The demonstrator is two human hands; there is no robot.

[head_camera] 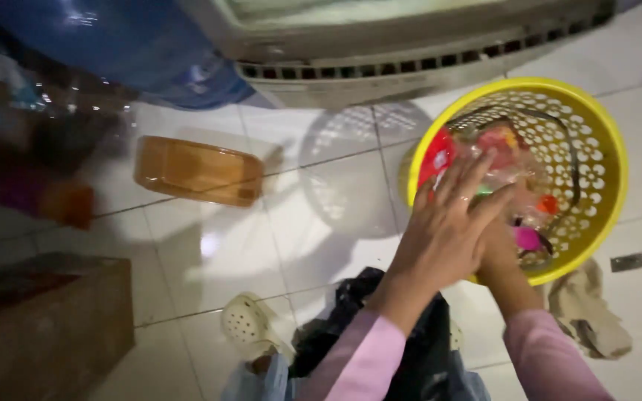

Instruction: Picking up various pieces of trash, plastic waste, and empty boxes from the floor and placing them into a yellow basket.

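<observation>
A yellow perforated plastic basket stands on the white tiled floor, tipped toward me and filled with crumpled red, pink and clear wrappers. My left hand lies flat with fingers spread over the wrappers at the basket's near rim. My right hand is mostly hidden beneath the left, reaching into the basket's contents; what it grips cannot be made out. Both arms wear pink sleeves. A black plastic bag sits below my arms, near my lap.
An amber transparent tray lies on the tiles at the left. A brown box stands at the lower left, a grey appliance with a grille at the top, a beige rag at the right, a small cream strainer near the bag.
</observation>
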